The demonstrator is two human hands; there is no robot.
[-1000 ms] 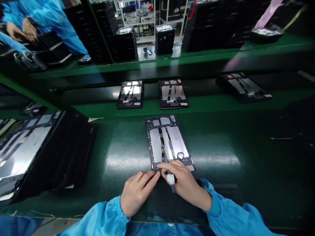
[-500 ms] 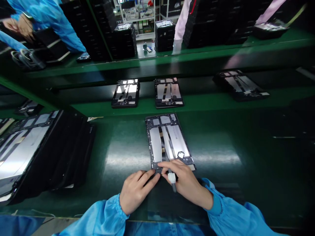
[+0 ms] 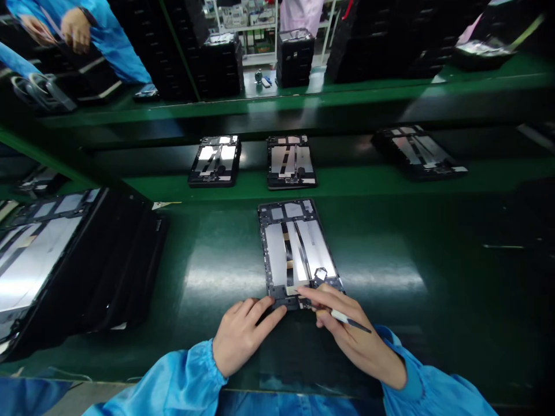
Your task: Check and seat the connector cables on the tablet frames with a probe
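Observation:
An opened tablet (image 3: 318,242) lies on the green bench, its silvery battery area, dark flat cables and circuit parts exposed. My left hand (image 3: 243,335) rests at its lower left corner, thumb and fingertips touching the edge, fingers stretched and apart. Over the lower edge, my right hand (image 3: 351,329) holds a slim tool (image 3: 347,319) with a white middle and dark end, lying slantwise across the fingers. My right index fingertip is at a pale strip (image 3: 295,290) at the bottom of the flat cable. The tool's front end is hidden.
Behind stand more opened tablets: one at left (image 3: 214,162), one in the middle (image 3: 292,164), one at right (image 3: 420,153). A tall stack of tablets (image 3: 125,260) is on my left. Dark stacks (image 3: 295,60) line the raised shelf. A co-worker's hands (image 3: 76,29) show at upper left.
My right hand has shifted right, and the tool has swung from pointing down the bench to slanting rightward. The pale strip now shows under my index fingertip. My left hand stays put.

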